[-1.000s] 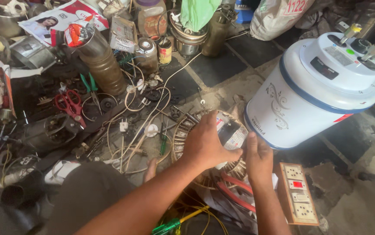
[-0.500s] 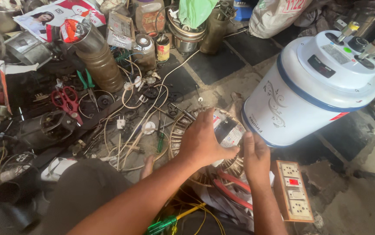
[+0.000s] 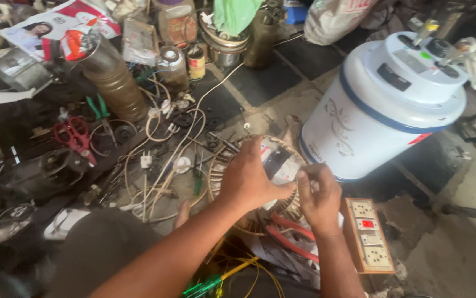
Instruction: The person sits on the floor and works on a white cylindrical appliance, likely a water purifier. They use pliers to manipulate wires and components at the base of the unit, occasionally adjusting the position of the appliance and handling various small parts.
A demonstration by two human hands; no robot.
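Head view shows my left hand spread over the round wound motor core on the floor, fingers wrapped on its top and pressing it down. My right hand sits at its right edge, fingertips pinched narrow on something too small to make out. The core lies just beside the white drum appliance, with red pliers below it. I judge a slip could snag the thin windings or roll the core into loose wires.

The left hand hides much of the round motor winding.
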